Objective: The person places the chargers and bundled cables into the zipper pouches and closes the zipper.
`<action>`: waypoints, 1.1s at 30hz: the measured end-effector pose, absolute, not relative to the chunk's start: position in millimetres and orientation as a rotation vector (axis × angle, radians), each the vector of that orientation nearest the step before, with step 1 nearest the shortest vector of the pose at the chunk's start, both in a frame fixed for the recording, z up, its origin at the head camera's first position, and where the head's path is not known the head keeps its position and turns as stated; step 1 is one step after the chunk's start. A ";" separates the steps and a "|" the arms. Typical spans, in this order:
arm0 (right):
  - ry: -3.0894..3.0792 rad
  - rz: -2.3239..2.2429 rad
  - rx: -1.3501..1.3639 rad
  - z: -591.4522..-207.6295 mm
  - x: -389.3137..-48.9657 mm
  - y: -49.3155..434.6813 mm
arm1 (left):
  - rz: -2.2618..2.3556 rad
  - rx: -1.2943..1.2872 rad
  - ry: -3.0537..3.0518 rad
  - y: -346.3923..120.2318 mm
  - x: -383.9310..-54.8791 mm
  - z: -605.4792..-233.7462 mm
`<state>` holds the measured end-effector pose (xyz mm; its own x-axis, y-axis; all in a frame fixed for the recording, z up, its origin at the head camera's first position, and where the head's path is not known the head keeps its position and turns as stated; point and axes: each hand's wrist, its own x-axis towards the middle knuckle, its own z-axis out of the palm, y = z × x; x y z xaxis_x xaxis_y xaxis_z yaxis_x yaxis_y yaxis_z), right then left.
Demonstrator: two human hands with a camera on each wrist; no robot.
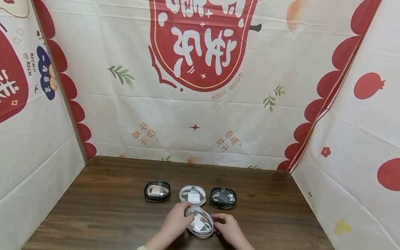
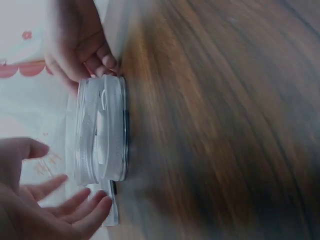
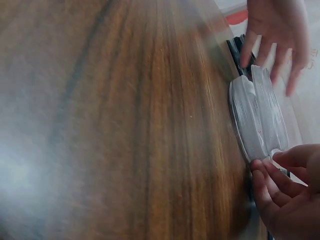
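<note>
A clear oval zip case with white trim (image 1: 201, 222) lies at an angle on the table, with a white charger block and cable inside. In the right wrist view, the thumb and fingers of my right hand (image 3: 290, 187) pinch the near end of this case (image 3: 257, 115), by its zipper. A gap shows between the case's two rims. My left hand (image 2: 55, 200) is beside the other end, fingers spread and loosely bent, apart from the case in the left wrist view. From the head, the left hand (image 1: 177, 219) covers part of the case's left edge.
Behind stand a second white-trimmed case (image 1: 193, 195), a black-trimmed case (image 1: 157, 192) at left and another black-trimmed case (image 1: 223, 198) at right, each with a charger or cable inside. Printed cloth (image 1: 194, 113) walls the dark wooden table (image 1: 105, 211) at back and sides.
</note>
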<state>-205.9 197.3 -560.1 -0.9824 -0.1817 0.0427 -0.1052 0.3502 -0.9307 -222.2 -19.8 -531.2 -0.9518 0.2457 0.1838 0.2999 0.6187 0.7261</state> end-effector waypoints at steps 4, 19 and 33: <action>2.618 -1.578 -0.321 -562.4 -214.9 200.0 | -0.957 -0.757 -2.770 -20.0 -217.0 -525.4; 2.967 -0.961 -0.554 -557.1 -226.9 204.3 | 0.064 -1.522 -2.532 -25.4 -204.5 -530.8; 3.023 -0.792 -0.501 -558.0 -222.1 201.3 | 0.049 -1.507 -2.549 -29.9 -222.9 -545.8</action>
<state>-222.1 201.3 -558.0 -0.9497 -0.2962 0.1017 -0.3081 0.8249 -0.4740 -222.9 -29.9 -545.8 -0.4702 0.8719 0.1370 0.8659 0.4858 -0.1195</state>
